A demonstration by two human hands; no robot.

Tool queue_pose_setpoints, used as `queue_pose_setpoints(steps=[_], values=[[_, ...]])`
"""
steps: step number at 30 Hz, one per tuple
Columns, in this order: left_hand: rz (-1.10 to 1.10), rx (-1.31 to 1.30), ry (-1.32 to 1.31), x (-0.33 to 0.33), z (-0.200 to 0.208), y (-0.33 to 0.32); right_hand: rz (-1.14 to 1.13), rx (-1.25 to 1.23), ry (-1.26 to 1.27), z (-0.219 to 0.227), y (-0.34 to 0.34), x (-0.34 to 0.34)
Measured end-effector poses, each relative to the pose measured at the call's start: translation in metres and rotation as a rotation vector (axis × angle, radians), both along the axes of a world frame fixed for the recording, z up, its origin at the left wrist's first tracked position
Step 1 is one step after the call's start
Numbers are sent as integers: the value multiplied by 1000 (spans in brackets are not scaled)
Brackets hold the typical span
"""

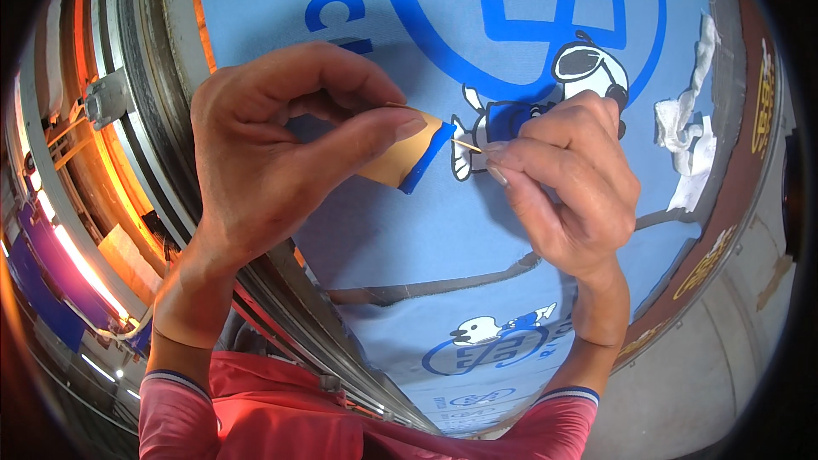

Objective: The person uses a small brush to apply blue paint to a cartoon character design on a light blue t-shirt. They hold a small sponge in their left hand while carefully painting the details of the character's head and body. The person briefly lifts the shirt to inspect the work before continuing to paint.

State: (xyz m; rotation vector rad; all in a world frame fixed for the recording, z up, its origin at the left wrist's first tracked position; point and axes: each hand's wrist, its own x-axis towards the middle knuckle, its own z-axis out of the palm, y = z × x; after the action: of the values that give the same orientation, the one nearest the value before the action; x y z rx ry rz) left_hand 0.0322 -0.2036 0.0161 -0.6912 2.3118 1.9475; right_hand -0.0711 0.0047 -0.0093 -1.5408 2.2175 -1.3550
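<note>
My left hand (264,140) pinches a small tan card (400,158) between thumb and fingers. Wet-looking blue ink or paint (429,160) coats the card's right edge. In my right hand (575,183), thumb and fingertips close on a thin wooden stick like a toothpick (466,146). Its tip points left and is at or very near the blue edge; I cannot tell whether they touch. Both hands are above light blue fabric (392,243) printed with blue lettering and a ring emblem. A black-and-white cartoon dog (590,68) is printed there, partly covered by my right hand.
Metal rails (162,85) with a clamp-like block (106,100) run along the left. Beyond them shines a bright orange-white lamp (89,268). Torn white strips (686,140) lie at the fabric's right side, near a brown printed border (754,145). A dark seam (443,284) crosses the fabric.
</note>
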Motion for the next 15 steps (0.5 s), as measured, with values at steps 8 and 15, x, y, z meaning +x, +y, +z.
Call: queue_pose_setpoints(steps=[8, 15], values=[[12, -14, -9, 0, 1, 0, 1, -14, -6, -1, 0, 1], [28, 18, -25, -1, 4, -1, 7, -98, -122, 6, 19, -26]])
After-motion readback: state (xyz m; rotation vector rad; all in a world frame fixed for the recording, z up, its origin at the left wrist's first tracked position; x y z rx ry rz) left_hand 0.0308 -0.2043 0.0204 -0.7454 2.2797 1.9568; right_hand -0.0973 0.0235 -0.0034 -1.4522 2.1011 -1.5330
